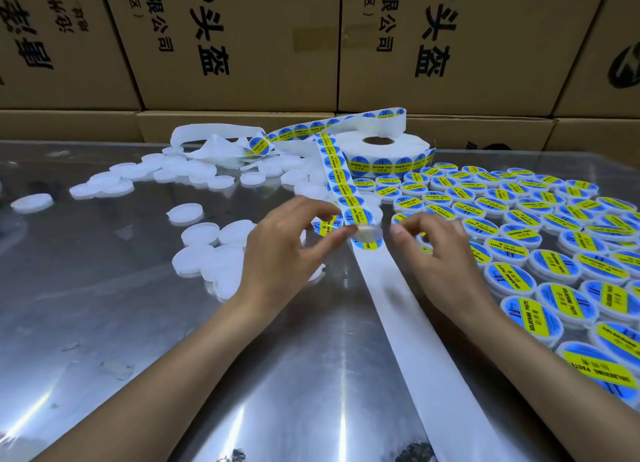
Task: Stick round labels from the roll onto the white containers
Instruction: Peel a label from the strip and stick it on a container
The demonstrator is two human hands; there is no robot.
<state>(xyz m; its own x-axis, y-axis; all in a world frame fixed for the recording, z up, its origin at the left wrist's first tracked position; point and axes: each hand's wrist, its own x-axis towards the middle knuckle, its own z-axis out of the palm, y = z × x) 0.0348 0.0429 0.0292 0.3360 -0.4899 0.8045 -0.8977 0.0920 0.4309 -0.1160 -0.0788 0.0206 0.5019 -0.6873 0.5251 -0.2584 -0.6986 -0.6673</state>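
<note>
A roll of round blue and yellow labels (381,150) lies at the back of the table. Its label strip (337,184) loops down to my hands, and bare white backing (415,340) runs on toward me. My left hand (287,243) pinches the strip where it folds, over a white container (372,231) with a label (365,244) at its front edge. A labelled container (325,226) sits under that hand's fingers. My right hand (440,253) curls its fingers round a labelled container (401,218). Plain white containers (204,233) lie scattered to the left.
Several labelled containers (540,240) stand packed in rows across the right side of the shiny metal table (173,375). Crumpled used backing (214,146) is heaped at the back left. Stacked cardboard boxes (242,46) wall off the far edge.
</note>
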